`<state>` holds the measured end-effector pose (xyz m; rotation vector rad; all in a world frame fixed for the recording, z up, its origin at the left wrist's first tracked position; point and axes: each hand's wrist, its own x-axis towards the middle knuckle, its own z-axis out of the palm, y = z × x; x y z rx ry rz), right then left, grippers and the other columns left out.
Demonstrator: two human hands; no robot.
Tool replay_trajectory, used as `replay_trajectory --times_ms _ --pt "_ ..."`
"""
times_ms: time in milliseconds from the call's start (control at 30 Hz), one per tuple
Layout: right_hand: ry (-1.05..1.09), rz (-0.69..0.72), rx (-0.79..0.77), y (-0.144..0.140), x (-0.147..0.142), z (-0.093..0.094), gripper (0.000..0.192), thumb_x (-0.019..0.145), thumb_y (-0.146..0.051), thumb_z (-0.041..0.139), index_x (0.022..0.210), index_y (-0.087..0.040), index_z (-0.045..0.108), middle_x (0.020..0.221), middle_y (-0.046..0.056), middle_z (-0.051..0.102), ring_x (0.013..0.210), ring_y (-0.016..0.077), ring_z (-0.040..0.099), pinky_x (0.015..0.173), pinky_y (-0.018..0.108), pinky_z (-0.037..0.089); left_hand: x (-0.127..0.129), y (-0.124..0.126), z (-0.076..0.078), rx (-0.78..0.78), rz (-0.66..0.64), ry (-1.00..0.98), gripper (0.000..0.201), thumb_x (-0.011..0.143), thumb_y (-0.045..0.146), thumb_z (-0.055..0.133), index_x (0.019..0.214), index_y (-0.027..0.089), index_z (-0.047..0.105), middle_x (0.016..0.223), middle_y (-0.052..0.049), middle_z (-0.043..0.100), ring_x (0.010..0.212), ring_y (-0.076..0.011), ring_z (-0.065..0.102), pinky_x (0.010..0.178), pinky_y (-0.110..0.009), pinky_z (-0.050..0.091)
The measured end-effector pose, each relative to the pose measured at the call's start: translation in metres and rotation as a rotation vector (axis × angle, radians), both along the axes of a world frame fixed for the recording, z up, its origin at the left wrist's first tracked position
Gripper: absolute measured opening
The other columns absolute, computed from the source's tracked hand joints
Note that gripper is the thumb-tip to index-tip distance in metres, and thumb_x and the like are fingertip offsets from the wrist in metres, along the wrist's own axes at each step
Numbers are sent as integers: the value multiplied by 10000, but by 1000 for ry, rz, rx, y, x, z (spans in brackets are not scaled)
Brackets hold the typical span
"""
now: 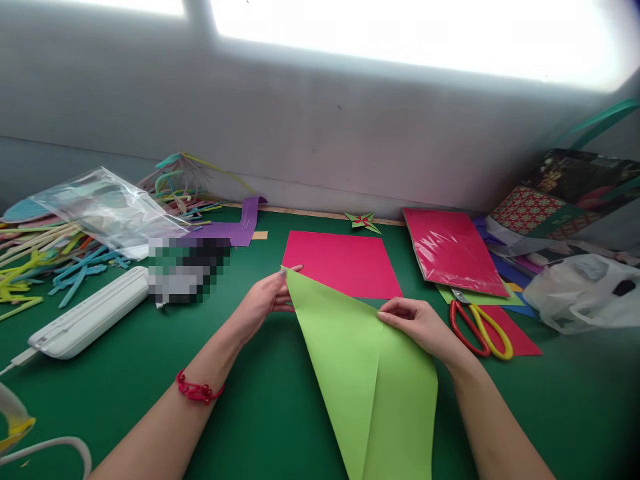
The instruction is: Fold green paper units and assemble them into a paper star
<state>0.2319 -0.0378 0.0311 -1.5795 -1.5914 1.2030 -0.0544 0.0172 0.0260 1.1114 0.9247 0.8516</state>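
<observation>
Fingers [287, 273] on unmarked green paper [370, 373]

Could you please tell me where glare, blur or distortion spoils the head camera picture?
Head view: the window strip along the top is blown out white; the plastic bag and wrapped red paper pack show glare; a patch beside the white device is pixelated; edges bend and darken; both hands and the green sheet are sharp.
</observation>
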Motion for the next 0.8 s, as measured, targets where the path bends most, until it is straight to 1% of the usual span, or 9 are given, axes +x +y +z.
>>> replay_trajectory --times_ms 100,233,333,433,500,533,600,667,800 --pt "-9 21 4 0 -2 0 307 709 -482 577 760 -183 629 707 25 601 640 148 543 538 232 417 2 0 -2 15 7 53 604 718 455 616 1228 155 494 1004 -111 665 916 -264 612 768 -351 488" --pt "-3 38 -14 0 -3 0 304 716 -478 574 763 -181 622 695 16 598 623 139 538 526 226 403 2 1 -6 -18 47 34 510 767 490 532 1120 127 590 983 -118 673 886 -256 625 773 -342 484" --pt "-1 45 -18 0 -2 0 310 711 -483 576 752 -180 624 694 16 605 625 142 545 533 231 405 -2 3 -3 -36 66 -8 554 791 524 459 1163 125 556 936 -120 686 879 -268 628 744 -353 484" --pt "-2 27 0 0 -3 0 315 706 -490 576 747 -182 627 694 16 614 635 150 555 548 238 416 -5 3 1 -40 68 -97 605 814 552 380 1281 171 424 918 -104 689 837 -247 643 715 -357 488" --pt "8 -5 30 1 -4 -2 313 708 -491 575 750 -184 625 712 20 622 653 157 564 564 243 425 -2 1 0 -71 22 -157 627 817 580 340 1321 208 353 981 -108 671 842 -241 642 697 -361 496" --pt "13 -29 51 1 -4 -3 312 709 -490 575 754 -185 624 727 24 627 666 161 568 573 245 430 1 -1 -1 -93 -7 -164 627 810 585 355 1316 214 359 1018 -115 657 856 -241 639 692 -360 500" --pt "23 -87 102 3 -6 -6 308 709 -489 578 760 -189 625 752 30 636 688 168 573 591 251 435 9 -7 -5 -128 -74 -113 594 775 546 475 1251 192 450 1054 -128 640 881 -245 631 702 -351 507" --pt "34 -144 147 5 -6 -9 304 710 -488 581 768 -193 631 755 30 641 693 170 575 599 254 436 17 -14 -9 -136 -167 -18 518 714 444 619 1145 165 553 1061 -126 637 909 -254 621 739 -349 506" --pt "72 -185 182 7 -5 -14 289 714 -470 591 783 -194 639 759 32 642 696 170 575 602 257 439 21 -22 -12 -157 -340 86 386 700 375 651 1016 155 632 1011 -110 659 920 -264 617 777 -375 501"
